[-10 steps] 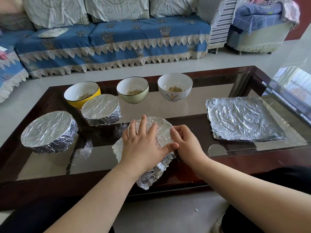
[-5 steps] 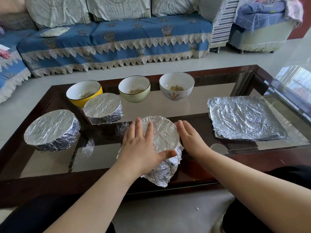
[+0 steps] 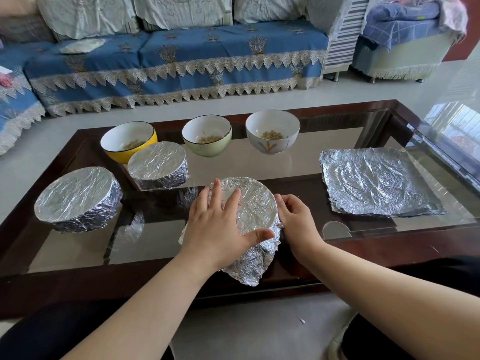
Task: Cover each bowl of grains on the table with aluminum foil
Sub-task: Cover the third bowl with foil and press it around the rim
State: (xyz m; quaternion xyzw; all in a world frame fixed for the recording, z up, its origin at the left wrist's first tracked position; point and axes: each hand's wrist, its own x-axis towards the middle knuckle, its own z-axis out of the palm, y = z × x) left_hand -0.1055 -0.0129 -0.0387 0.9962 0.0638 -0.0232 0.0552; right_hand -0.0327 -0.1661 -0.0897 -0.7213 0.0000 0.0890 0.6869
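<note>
A foil-draped bowl (image 3: 255,203) stands at the table's near middle, its foil hanging loose toward me. My left hand (image 3: 220,224) lies flat on top of it, fingers spread, thumb across the near edge. My right hand (image 3: 296,220) presses the foil against the bowl's right side with curled fingers. Two foil-covered bowls stand at left (image 3: 76,198) and behind (image 3: 157,165). Three uncovered bowls with grains line the back: yellow (image 3: 128,141), pale green (image 3: 206,135), white (image 3: 272,131). A stack of foil sheets (image 3: 376,180) lies at right.
The glass-topped table has a dark wooden frame (image 3: 363,245). A blue sofa (image 3: 181,55) stands beyond it across pale floor. My knees sit below the table's near edge.
My right hand has slid from the bowl's near rim round to its right side, folding foil down. My left hand stays flat on top. The camera shifted slightly.
</note>
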